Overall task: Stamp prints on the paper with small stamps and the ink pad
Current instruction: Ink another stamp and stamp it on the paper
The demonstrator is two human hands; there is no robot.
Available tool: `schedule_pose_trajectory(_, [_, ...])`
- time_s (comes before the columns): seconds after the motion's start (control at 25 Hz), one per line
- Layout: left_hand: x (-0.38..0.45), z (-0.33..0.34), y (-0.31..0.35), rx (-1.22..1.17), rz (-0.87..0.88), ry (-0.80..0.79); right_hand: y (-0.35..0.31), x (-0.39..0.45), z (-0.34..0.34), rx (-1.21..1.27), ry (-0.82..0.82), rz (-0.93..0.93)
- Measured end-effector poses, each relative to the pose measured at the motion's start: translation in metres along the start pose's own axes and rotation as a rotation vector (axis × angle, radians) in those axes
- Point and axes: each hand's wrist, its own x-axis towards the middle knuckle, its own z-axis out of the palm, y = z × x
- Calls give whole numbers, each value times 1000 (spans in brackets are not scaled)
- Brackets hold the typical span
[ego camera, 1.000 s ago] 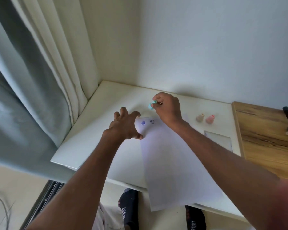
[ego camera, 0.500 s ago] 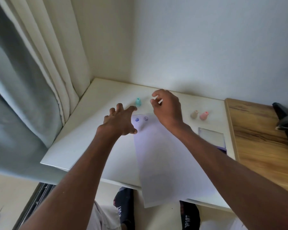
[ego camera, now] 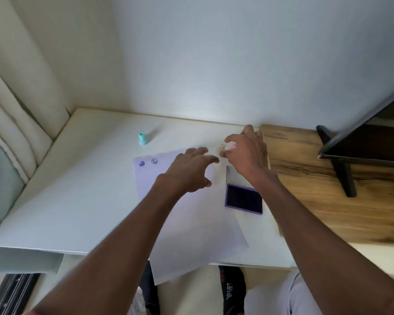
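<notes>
- White worktop point(ego camera: 77, 189) fills a corner under a plain wall, with a curtain point(ego camera: 14, 110) hanging to the left and a wood-grain surface point(ego camera: 328, 201) butting against it on the right.
- On it, the next stamp in line looks to be a small pale stamp point(ego camera: 222, 144), of which only a sliver shows just past the right hand's fingertips point(ego camera: 223, 153). A faint pink glimpse beside it may be a second one, though the hand covers too much to be sure.
- That stamp lies right in the gap between thumb and forefinger of the right hand point(ego camera: 248, 153), so this hand is plainly the nearer one. Its fingers are curled apart and hold nothing that I can see. Whether the stamp stands upright I cannot tell.
- By my judgement a short closing pinch is all that is needed.
- Left hand point(ego camera: 187, 171) hovers spread and empty over the top part of the paper point(ego camera: 191, 223), near the right hand.
- One sheet of paper, lying slantwise and overhanging the near edge, carries two prints at its far left corner: a solid blue print point(ego camera: 141, 164) and a ring-shaped print point(ego camera: 154, 160).
- One teal stamp point(ego camera: 142, 138) stands upright, well apart to the left beyond the paper.
- One ink pad point(ego camera: 243, 199) lies open just right of the paper, with its lid point(ego camera: 233, 176) folded back beneath the right wrist.
</notes>
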Motion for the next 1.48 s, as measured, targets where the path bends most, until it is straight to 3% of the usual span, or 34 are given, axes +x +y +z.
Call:
schedule_pose_trajectory(0.2, [-1, 6, -11, 14, 4, -113, -9, 6, 5, -2, 12, -34])
schedule_pose_trajectory(0.32, [-2, 4, -16, -59, 24, -79, -13, 4, 1, 121, 30, -13])
schedule_pose_trajectory(0.44, [-3, -8, -11, -362, -27, 164, -21, -9, -21, 653, -15, 165])
schedule_pose_trajectory(0.56, [-13, -25, 0, -813, -107, 358, -21, -36, -48, 1261, -220, 435])
schedule_pose_trajectory(0.72, [-34, -22, 28, -1075, -52, 410, -15, -66, -54, 1568, -376, 559])
schedule_pose_trajectory(0.88, [-35, -8, 44, -1047, -137, 550, -13, -64, -53, 1585, -461, 570])
schedule_pose_trajectory(1.08, [-16, -4, 51, -971, -82, 538, -4, -54, -47, 1602, -401, 552])
schedule_pose_trajectory(1.2, [-10, -1, 51, -946, -68, 535, 2, -47, -45, 1599, -447, 562])
schedule_pose_trajectory(1.48, [-2, -3, 46, -1219, -373, 465, -12, -42, -31, 1363, -320, 439])
